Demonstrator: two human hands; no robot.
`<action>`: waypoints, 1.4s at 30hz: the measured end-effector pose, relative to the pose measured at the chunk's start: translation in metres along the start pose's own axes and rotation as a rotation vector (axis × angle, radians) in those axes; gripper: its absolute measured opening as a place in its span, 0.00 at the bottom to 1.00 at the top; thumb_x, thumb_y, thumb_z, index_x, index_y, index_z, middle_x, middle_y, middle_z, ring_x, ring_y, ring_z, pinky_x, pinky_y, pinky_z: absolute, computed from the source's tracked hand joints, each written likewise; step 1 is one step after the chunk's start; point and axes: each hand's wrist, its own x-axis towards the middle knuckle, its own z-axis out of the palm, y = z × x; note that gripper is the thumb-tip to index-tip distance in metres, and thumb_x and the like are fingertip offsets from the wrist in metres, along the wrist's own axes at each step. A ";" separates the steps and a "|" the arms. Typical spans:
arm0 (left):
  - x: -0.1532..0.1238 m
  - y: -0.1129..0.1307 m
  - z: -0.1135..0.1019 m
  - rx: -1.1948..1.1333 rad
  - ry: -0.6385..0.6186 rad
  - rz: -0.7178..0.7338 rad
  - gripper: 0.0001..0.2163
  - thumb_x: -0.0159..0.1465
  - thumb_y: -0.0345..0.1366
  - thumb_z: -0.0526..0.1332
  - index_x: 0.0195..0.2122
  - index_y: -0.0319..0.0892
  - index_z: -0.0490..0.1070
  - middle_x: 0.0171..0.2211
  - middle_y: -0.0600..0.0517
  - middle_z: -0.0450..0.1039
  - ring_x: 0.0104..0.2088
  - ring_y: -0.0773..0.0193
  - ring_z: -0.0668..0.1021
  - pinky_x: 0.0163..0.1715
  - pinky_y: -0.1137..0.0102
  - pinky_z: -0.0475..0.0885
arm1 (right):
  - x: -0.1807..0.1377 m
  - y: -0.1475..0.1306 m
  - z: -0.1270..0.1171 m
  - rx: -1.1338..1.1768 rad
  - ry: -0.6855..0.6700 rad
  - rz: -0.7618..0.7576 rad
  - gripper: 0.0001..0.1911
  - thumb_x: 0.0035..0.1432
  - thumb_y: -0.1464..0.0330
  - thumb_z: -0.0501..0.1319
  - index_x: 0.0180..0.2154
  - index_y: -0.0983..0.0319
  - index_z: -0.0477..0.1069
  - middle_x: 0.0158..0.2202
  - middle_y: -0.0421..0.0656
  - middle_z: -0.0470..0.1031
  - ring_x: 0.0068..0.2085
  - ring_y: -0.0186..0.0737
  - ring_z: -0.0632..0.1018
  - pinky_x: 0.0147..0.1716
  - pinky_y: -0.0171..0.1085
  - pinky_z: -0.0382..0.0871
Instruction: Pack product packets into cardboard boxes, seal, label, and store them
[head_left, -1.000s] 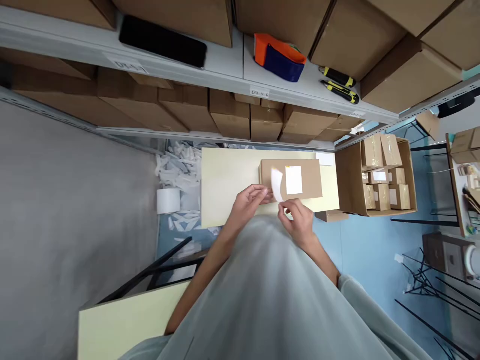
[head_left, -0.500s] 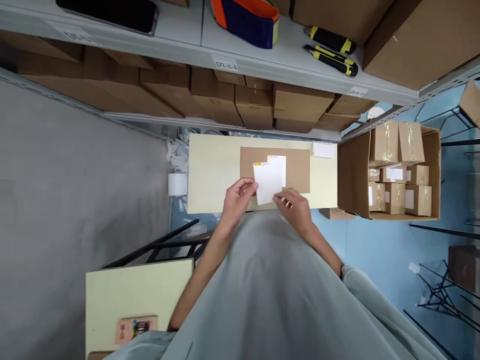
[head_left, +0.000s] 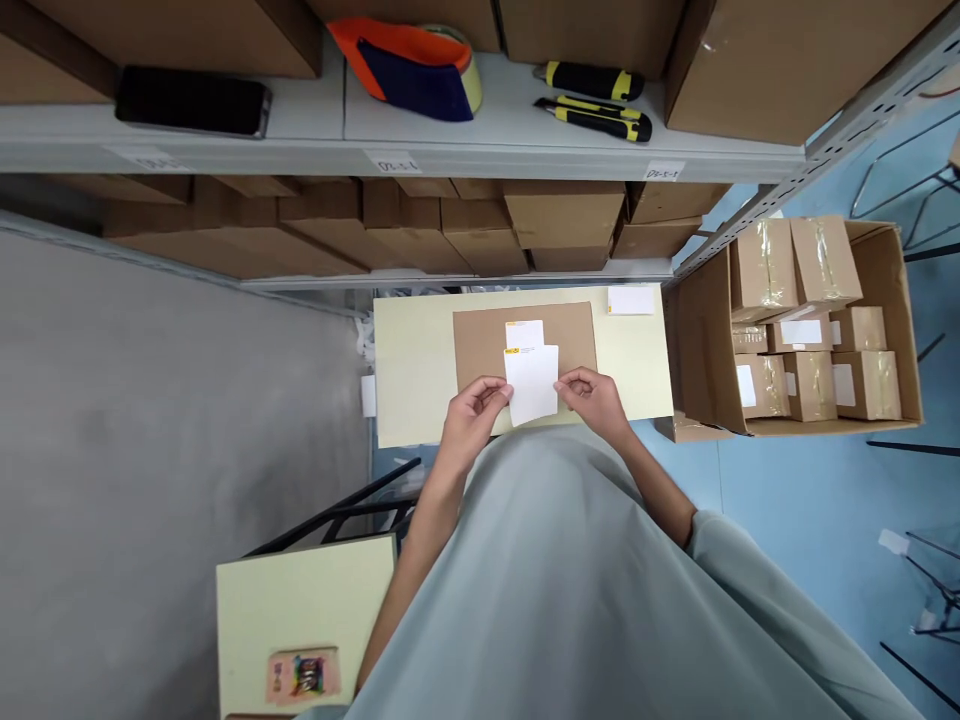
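Note:
Between my two hands is a white paper sheet (head_left: 532, 385) with a small yellow-and-black mark at its top left corner. My left hand (head_left: 474, 412) pinches its left edge between thumb and fingers. On the opposite edge, my right hand (head_left: 594, 398) pinches it the same way. Behind its top, a second white sheet (head_left: 524, 333) shows partly, lying on a flat brown cardboard piece (head_left: 480, 340). That cardboard rests on a pale yellow table (head_left: 412, 370). A white card (head_left: 631, 300) lies at the table's back right.
A shelf (head_left: 450, 160) runs across the front, bearing a phone (head_left: 193, 101), a tape roll with orange and blue (head_left: 420, 75), and utility knives (head_left: 596, 100). An open carton (head_left: 701, 350) of small boxes stands right. A second pale table (head_left: 300, 590) holds a pink packet (head_left: 303, 675).
My right hand has shifted from the sheet's lower right corner up to its right edge. The sheet is now straighter and slightly lower in view. The camera view has tilted and shifted.

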 end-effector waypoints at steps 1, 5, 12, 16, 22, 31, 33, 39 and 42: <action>0.002 -0.001 0.002 0.001 0.003 0.004 0.21 0.60 0.58 0.74 0.38 0.44 0.79 0.39 0.48 0.83 0.43 0.55 0.82 0.51 0.61 0.79 | -0.002 -0.002 -0.001 -0.039 0.022 -0.039 0.17 0.64 0.51 0.68 0.33 0.58 0.78 0.24 0.35 0.75 0.24 0.35 0.74 0.26 0.35 0.69; 0.006 -0.005 0.009 -0.031 0.019 0.006 0.22 0.60 0.58 0.73 0.43 0.44 0.80 0.45 0.46 0.85 0.48 0.52 0.84 0.56 0.57 0.79 | -0.013 -0.018 0.004 -0.352 0.080 -0.334 0.09 0.71 0.64 0.62 0.35 0.58 0.76 0.33 0.39 0.79 0.28 0.33 0.75 0.30 0.34 0.68; 0.001 -0.016 0.012 -0.101 -0.053 0.085 0.27 0.64 0.55 0.69 0.59 0.44 0.79 0.59 0.41 0.82 0.60 0.46 0.81 0.61 0.56 0.77 | -0.041 -0.030 0.033 -0.982 -0.125 -0.966 0.13 0.74 0.75 0.58 0.34 0.58 0.69 0.30 0.39 0.73 0.29 0.36 0.72 0.29 0.39 0.60; 0.001 -0.030 0.011 -0.138 -0.010 0.093 0.21 0.64 0.53 0.68 0.50 0.43 0.82 0.52 0.42 0.85 0.55 0.48 0.84 0.58 0.56 0.78 | -0.047 -0.030 0.036 -0.954 -0.134 -0.972 0.12 0.74 0.74 0.58 0.34 0.58 0.69 0.31 0.39 0.74 0.30 0.35 0.73 0.29 0.38 0.59; -0.003 -0.041 0.010 0.040 0.057 0.105 0.18 0.62 0.53 0.71 0.41 0.43 0.82 0.43 0.45 0.86 0.49 0.50 0.85 0.54 0.58 0.80 | -0.033 -0.032 0.018 -0.513 -0.036 -0.510 0.07 0.72 0.68 0.60 0.38 0.58 0.75 0.36 0.38 0.80 0.29 0.31 0.77 0.30 0.33 0.66; 0.037 -0.067 0.003 0.294 0.146 0.141 0.14 0.67 0.50 0.63 0.37 0.44 0.78 0.37 0.49 0.82 0.38 0.58 0.81 0.43 0.65 0.76 | 0.041 0.010 0.011 -0.296 -0.047 0.070 0.06 0.64 0.65 0.66 0.34 0.59 0.77 0.30 0.38 0.82 0.33 0.37 0.81 0.37 0.33 0.72; 0.056 -0.070 0.003 0.421 0.160 0.145 0.12 0.67 0.46 0.62 0.35 0.44 0.77 0.37 0.49 0.81 0.38 0.58 0.80 0.44 0.65 0.75 | 0.059 0.020 0.018 -0.405 -0.032 0.110 0.05 0.63 0.67 0.65 0.34 0.59 0.79 0.34 0.39 0.84 0.37 0.38 0.83 0.39 0.33 0.72; 0.097 -0.073 0.006 0.653 0.202 0.090 0.09 0.67 0.41 0.61 0.33 0.44 0.76 0.39 0.48 0.82 0.40 0.57 0.80 0.46 0.65 0.72 | 0.086 0.026 0.034 -0.649 -0.010 0.174 0.07 0.67 0.65 0.63 0.39 0.57 0.82 0.43 0.41 0.87 0.46 0.45 0.85 0.41 0.35 0.73; 0.103 -0.073 0.007 0.684 0.187 0.036 0.09 0.67 0.41 0.61 0.32 0.45 0.76 0.38 0.49 0.82 0.40 0.57 0.80 0.45 0.66 0.71 | 0.088 0.022 0.037 -0.709 -0.030 0.200 0.08 0.67 0.66 0.62 0.39 0.56 0.82 0.44 0.42 0.88 0.48 0.46 0.86 0.42 0.35 0.74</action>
